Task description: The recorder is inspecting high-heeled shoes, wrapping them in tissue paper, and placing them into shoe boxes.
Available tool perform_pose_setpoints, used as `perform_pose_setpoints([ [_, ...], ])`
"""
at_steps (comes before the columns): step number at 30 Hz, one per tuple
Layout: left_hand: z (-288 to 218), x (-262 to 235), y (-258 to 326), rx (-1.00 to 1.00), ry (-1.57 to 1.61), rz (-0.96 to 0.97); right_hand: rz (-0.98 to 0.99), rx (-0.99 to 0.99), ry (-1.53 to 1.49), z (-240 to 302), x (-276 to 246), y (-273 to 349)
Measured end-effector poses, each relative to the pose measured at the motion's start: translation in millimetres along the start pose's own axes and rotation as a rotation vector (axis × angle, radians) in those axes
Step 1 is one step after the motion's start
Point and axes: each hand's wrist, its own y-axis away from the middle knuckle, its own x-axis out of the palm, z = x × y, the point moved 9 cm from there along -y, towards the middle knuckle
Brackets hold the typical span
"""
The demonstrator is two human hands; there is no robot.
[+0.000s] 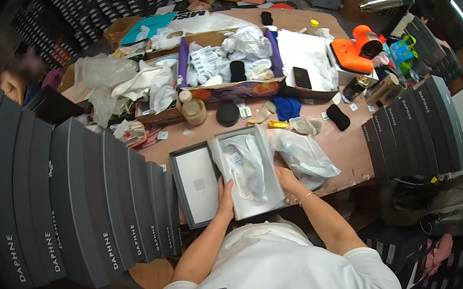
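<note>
A grey shoebox with a pale inside lies lengthwise in front of me at the table's near edge. Inside it is a bundle wrapped in white tissue, with a small printed slip on top; what the tissue covers is hidden. My left hand grips the box's left wall near its lower corner. On the opposite wall, my right hand holds the box, its fingertips partly hidden. A grey box lid rests inside up under the box's left side. Just right of the box lies a white tissue-wrapped bundle.
Tall rows of dark shoeboxes flank me on the left and right. Farther back stand a purple carton stuffed with paper, a jar, a phone and an orange tool. A yellow cutter lies beyond the shoebox.
</note>
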Motion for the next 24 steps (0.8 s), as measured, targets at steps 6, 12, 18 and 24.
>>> perform_pose_setpoints([
  [6, -30, -8, 4, 0.450, -0.798, -0.055, -0.758, -0.480, 0.930, 101, -94, 76],
  [12, -85, 69, 61, 0.593, -0.929, 0.196, -0.324, -0.145, 0.606, 9, -117, 25],
  [18, -72, 127, 76, 0.629, -0.622, 0.232, -0.191, -0.293, -0.185, 186, -49, 72],
  [24, -106, 41, 45, 0.293, -0.008, 0.058, -0.630, -0.853, 0.097, 289, -83, 139],
])
